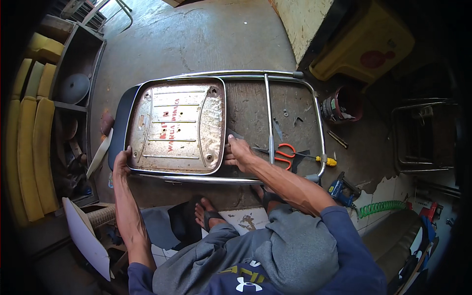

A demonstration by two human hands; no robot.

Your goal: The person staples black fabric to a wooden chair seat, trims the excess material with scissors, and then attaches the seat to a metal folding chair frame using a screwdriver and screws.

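Note:
A folding chair with a chrome tube frame (270,113) lies on the floor before me. Its rusty metal seat pan (184,130), ribbed and stencilled in red, shows its underside. Beyond the pan's left edge a dark padded part (116,125) sticks out. My left hand (123,161) is closed on the pan's near left corner, thumb on the rim. At the right edge, my right hand (239,153) grips the rim with curled fingers, partly hidden under it. Next to that hand lie orange-handled scissors (286,156) and a yellow-handled screwdriver (330,161).
A blue staple gun (342,191) with a green coiled hose (381,208) lies at the right. Behind it stands a dark red bucket (344,105). Yellow foam pads (44,157) lean against a shelf (93,73) at the left. Black sheet scraps (184,221) lie near my feet.

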